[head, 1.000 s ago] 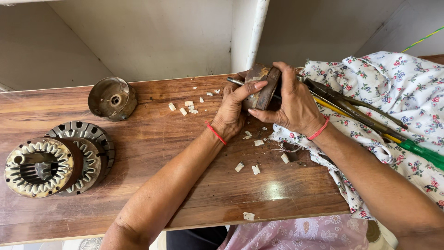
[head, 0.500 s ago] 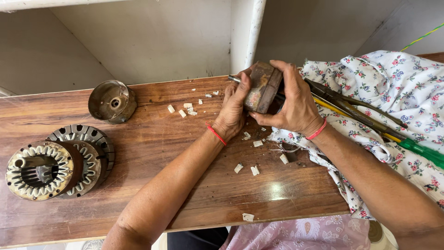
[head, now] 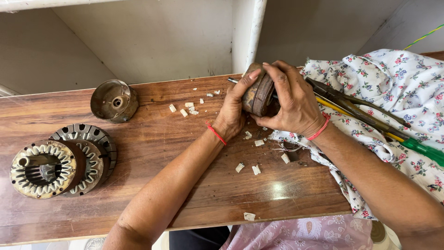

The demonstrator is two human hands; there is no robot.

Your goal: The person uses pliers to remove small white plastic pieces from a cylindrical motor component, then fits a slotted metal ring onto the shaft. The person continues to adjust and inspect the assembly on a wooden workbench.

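Both hands grip a round, rusty metal part (head: 258, 94) above the far edge of a brown wooden bench (head: 152, 139); the left hand (head: 233, 113) has its fingers closed against the part's near face, and the right hand (head: 293, 104) has its fingers wrapped over the top. Small white chips (head: 252, 167) are scattered over the boards, with a metal cup (head: 113, 100) and two toothed stators (head: 62, 159) at left. A floral cloth (head: 397, 88) carrying pliers (head: 356, 109) and a green-handled screwdriver (head: 418, 148) lies at right, before a plain grey wall (head: 152, 41) with a white pipe (head: 255, 30).

Glossy wooden table (head: 152, 139), dull rusty metal rotor (head: 258, 92), matt floral cotton cloth (head: 397, 88), tarnished metal cup (head: 113, 100)
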